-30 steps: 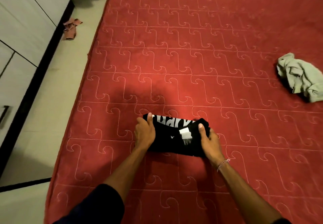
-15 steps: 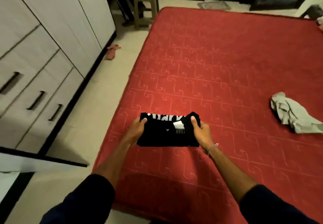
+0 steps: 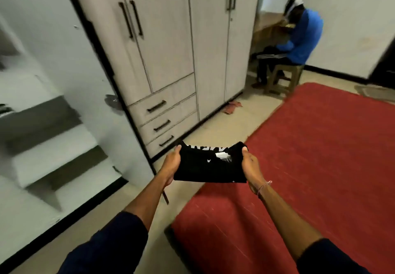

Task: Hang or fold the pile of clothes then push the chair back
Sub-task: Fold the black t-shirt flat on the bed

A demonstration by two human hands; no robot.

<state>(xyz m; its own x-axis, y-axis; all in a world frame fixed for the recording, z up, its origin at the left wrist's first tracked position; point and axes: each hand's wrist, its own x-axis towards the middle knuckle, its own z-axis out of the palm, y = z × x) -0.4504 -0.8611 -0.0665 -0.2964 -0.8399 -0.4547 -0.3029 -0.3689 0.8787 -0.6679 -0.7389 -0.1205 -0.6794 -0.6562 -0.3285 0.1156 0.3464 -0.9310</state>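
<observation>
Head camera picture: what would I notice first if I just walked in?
First, the folded black shirt in the middle, held up over the floor by the left hand and right hand, one at each end. Then the big red bed filling the lower right. Behind stands a pale wardrobe, and a person in blue sits on a stool in the far corner.

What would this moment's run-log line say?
step: carrying folded black garment | left hand: grips left end | right hand: grips right end | garment: off red bed, held toward wardrobe
</observation>
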